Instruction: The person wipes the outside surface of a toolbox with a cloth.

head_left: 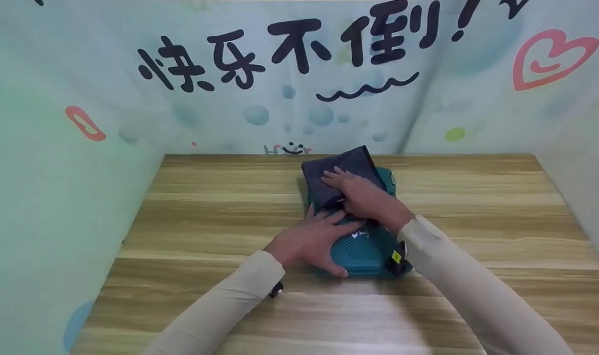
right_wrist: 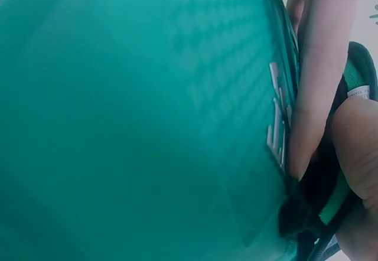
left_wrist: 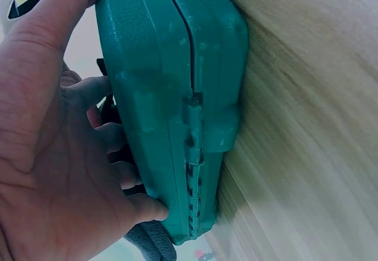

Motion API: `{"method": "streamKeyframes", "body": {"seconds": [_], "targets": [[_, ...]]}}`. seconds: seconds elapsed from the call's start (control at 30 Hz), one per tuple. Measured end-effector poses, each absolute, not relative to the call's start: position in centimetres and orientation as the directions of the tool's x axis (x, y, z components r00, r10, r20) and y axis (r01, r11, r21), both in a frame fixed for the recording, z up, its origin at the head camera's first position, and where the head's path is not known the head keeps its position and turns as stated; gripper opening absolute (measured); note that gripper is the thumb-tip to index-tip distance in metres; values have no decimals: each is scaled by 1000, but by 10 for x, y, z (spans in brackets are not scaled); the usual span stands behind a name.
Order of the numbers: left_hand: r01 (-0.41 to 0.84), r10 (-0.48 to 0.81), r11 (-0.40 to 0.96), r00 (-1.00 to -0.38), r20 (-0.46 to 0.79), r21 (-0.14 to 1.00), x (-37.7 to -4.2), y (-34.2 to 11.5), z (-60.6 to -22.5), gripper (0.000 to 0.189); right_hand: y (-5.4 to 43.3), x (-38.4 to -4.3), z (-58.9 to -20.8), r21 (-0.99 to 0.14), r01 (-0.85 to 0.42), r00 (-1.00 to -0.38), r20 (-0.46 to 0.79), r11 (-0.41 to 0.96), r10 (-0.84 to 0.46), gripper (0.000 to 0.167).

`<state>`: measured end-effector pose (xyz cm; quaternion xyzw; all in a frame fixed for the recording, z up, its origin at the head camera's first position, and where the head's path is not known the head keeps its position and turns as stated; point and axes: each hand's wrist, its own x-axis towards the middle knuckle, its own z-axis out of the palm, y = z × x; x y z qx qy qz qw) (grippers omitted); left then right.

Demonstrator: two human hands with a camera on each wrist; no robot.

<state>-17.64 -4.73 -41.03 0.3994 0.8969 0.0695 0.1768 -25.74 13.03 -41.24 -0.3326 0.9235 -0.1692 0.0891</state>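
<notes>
Head view: we splayed left hand point(head_left: 315, 240) over left edge of teal case point(head_left: 361, 250); right hand point(head_left: 362, 196), close beyond, lay flat on dark cloth point(head_left: 354, 160) atop case's far end. Case sat on bench point(head_left: 220, 207), long axis pointing away from us.

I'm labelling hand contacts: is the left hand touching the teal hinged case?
Touching. The left wrist view shows it: the lowest fingertip of the left hand lies against the side of the teal hinged case.
</notes>
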Motion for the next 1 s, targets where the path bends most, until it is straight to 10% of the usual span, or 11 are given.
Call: {"method": "streamKeyframes", "body": {"seconds": [1.0], "targets": [[705,748,663,-621,-235,252,-172,-52,-414,99,147,-245,-416,-421,-648,-702,7,635,-712,68]]}}
